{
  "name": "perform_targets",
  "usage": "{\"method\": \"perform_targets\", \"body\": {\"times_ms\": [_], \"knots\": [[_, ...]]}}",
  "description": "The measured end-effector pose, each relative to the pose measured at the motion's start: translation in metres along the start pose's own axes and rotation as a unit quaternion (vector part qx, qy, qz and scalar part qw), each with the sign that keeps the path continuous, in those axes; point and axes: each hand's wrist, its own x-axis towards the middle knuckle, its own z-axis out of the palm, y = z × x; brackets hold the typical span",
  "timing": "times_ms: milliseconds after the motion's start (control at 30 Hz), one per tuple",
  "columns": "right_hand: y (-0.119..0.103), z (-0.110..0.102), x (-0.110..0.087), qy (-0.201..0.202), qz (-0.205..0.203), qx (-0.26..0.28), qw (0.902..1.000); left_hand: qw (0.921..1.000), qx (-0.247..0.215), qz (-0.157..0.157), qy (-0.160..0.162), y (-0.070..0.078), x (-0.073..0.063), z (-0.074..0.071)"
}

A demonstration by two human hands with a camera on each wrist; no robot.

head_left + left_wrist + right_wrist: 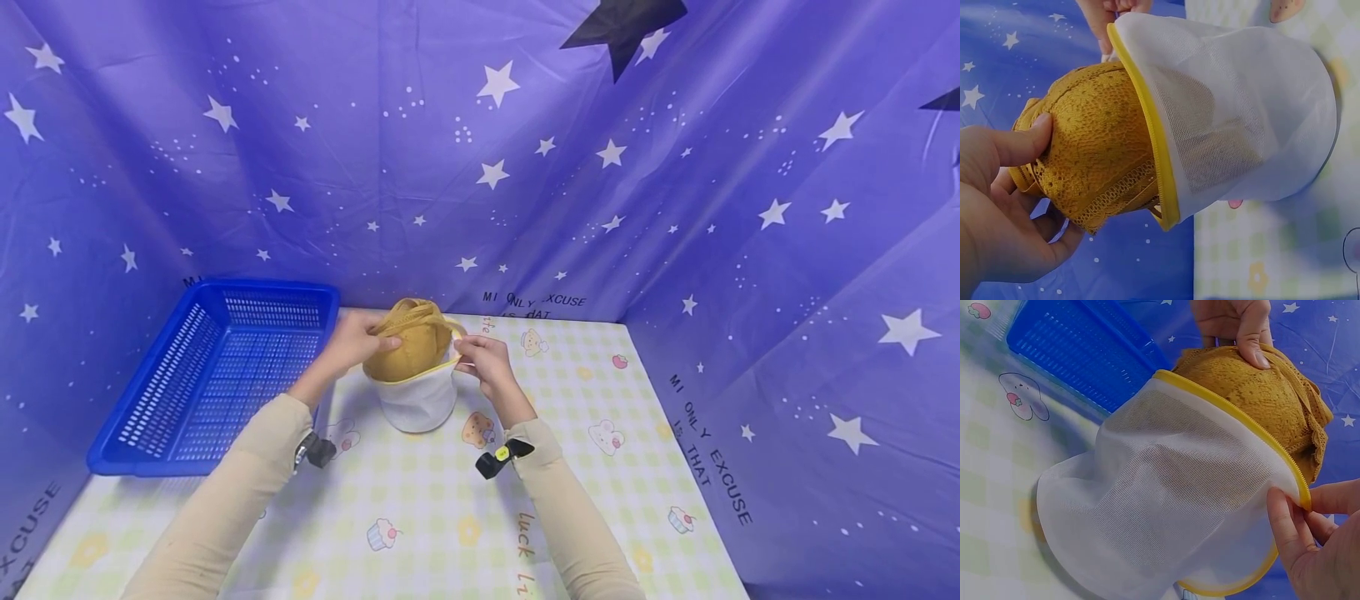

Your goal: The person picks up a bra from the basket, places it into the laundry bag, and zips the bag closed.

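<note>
A mustard-yellow lace bra (1094,125), its cups folded together, sits partly inside a white mesh laundry bag (417,404) with a yellow zipper edge. The bag stands upright on the table, its mouth unzipped. My left hand (360,340) grips the bra's upper part, thumb on the outside of the cup and fingers behind it. With thumb and fingers my right hand (1319,540) pinches the zipper rim on the right side of the mouth. Through the mesh, the lower part of the bra shows as a darker shape. Bra straps and lace edge stick out above the rim.
A blue plastic basket (213,454) with slotted walls stands on the left side of the table, close to my left forearm. The table wears a green-and-white checked cloth (577,517) with cartoon prints. Purple star-patterned curtains (420,167) enclose the back and sides.
</note>
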Motion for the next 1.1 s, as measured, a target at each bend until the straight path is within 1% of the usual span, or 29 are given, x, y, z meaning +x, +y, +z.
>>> {"method": "perform_targets", "body": {"times_ms": [133,233,467,667,833,1100], "knots": [[0.0,0.0,0.0,0.0,0.0,-0.002,1.0,0.9995,-0.024,-0.016,0.012,0.001,0.0,0.001],[-0.001,0.001,0.0,0.004,-0.001,0.001,1.0,0.9992,-0.025,-0.024,0.019,0.002,0.001,0.002],[-0.004,0.001,0.0,0.012,-0.002,0.002,0.9999,0.9987,-0.03,-0.041,0.002,0.005,0.001,0.003],[-0.005,0.0,0.0,0.013,-0.005,0.006,0.9999,0.9987,-0.018,-0.048,-0.007,0.005,0.002,0.004],[-0.006,0.0,0.0,0.012,-0.003,0.012,0.9999,0.9985,0.002,-0.053,-0.016,0.008,0.002,0.003],[-0.007,0.0,-0.001,0.011,-0.005,0.016,0.9998,0.998,0.023,-0.05,-0.03,0.01,0.003,0.002]]}}
